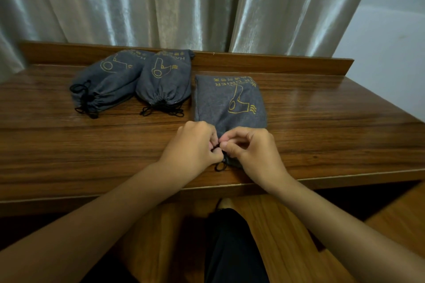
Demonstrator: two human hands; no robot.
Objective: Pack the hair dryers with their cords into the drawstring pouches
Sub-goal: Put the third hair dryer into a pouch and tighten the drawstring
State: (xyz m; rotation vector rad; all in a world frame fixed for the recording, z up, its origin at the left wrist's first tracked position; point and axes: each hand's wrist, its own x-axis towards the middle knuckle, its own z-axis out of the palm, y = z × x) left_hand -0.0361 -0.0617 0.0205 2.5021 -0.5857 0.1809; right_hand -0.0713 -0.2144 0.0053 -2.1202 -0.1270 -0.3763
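Three grey drawstring pouches with a yellow hair dryer print lie on the wooden table [69, 140]. The nearest pouch [230, 101] lies right of centre, its mouth toward me. My left hand [195, 145] and my right hand [253, 147] meet at that mouth, fingers curled, pinching the black drawstring [220, 166], whose loop hangs out below my hands. Two bulging pouches lie at the back left, one [108, 80] beside the other [165, 80], both cinched with black cords trailing. No hair dryer or its cord is visible.
A raised wooden ledge [276, 62] runs along the table's back edge, with pale curtains [161, 2] behind it. The table's front edge is just below my hands. My dark-clothed leg and a wooden floor show under the table.
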